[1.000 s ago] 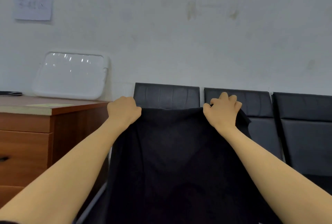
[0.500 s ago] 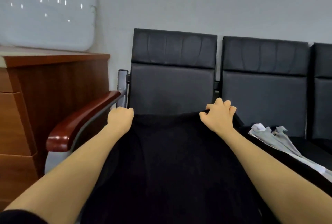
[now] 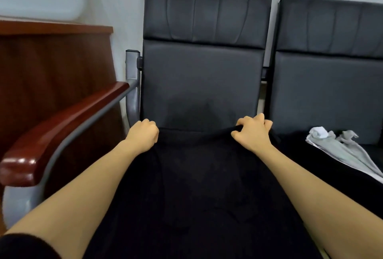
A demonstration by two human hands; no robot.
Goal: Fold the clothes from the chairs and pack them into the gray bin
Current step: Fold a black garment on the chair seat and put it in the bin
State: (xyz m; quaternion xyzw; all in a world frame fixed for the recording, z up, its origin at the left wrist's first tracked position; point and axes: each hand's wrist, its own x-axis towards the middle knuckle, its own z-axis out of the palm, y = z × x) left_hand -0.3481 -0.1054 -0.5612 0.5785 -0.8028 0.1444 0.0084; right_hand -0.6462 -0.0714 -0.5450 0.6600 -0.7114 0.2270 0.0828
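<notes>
Reddish-brown polished wood marks your far left: the curved wooden armrest point(image 3: 62, 132) on its gray metal frame, with a dark wooden cabinet point(image 3: 56, 65) behind it. Just to its right, your left hand point(image 3: 143, 135) is clenched on the far left corner of the black fabric garment point(image 3: 196, 186), fingers curled under the edge where it meets the foot of the backrest of the black padded leather chair point(image 3: 204, 55). The garment lies spread over that chair's seat and runs back toward you between your forearms. Your right hand point(image 3: 253, 134) grips the far right corner, the cloth bunched under its knuckles. You look to be at the laying-out step, flattening the garment on the seat before the first fold. The next move probably calls for both corners to be drawn evenly taut, so the top edge lies straight along the backrest, then smoothed before you let go. Further right, on the seat of the second black chair point(image 3: 331, 55), a light gray crumpled garment point(image 3: 339, 150) waits unfolded. The gray bin is not in view.
</notes>
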